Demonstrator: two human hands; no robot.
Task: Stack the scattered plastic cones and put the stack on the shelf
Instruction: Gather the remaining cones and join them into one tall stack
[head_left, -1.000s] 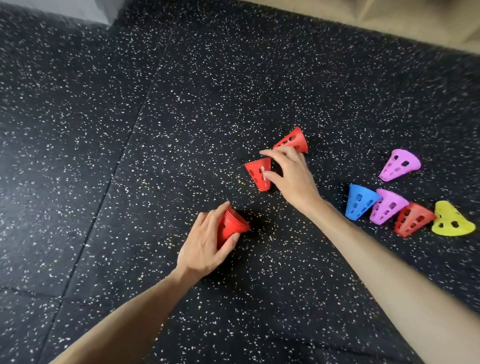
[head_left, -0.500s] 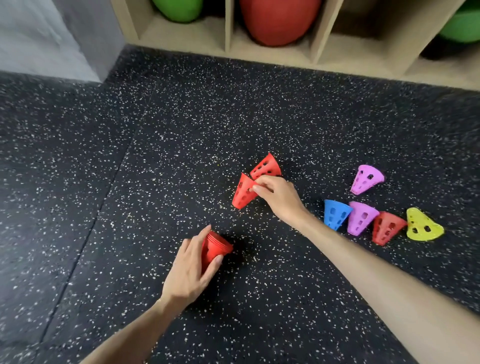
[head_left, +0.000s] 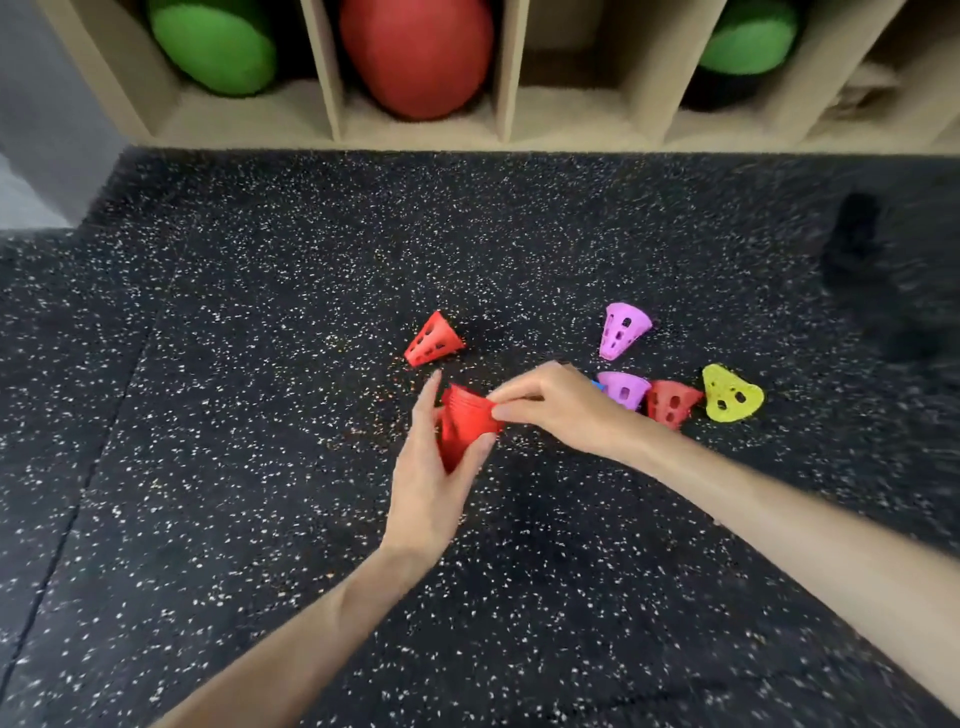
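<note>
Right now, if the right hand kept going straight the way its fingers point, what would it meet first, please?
The right hand points left, and its fingers already pinch the red cone stack held in the left hand; beyond that lies only bare floor.

Red cone stack (head_left: 464, 425) held above floor; loose red cone (head_left: 432, 340) lies on its side.
</note>
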